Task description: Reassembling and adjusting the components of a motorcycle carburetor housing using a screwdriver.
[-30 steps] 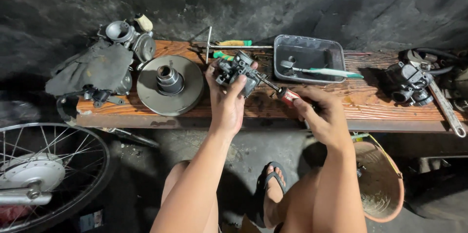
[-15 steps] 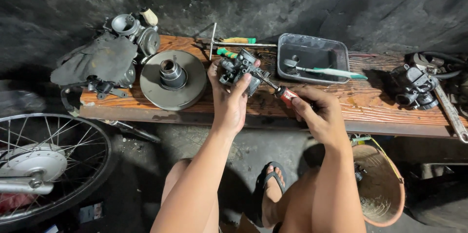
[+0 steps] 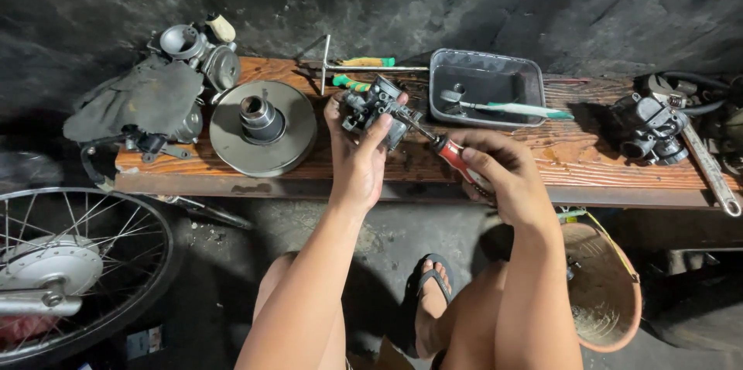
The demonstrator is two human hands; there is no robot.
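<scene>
My left hand grips a small dark metal carburettor and holds it just above a wooden bench. My right hand is closed around the red handle of a screwdriver. Its thin shaft points up and left, and the tip rests on the carburettor's right side. Both forearms reach forward from my knees.
On the bench lie a round grey pulley disc, a dark cloth over engine parts, a grey tray holding a toothbrush, a second carburettor, a wrench and green-handled tools. A spoked wheel and a basket stand below.
The view has shifted slightly, so the bench sits a little lower in frame. Both hands keep the same hold on the carburettor and the screwdriver.
</scene>
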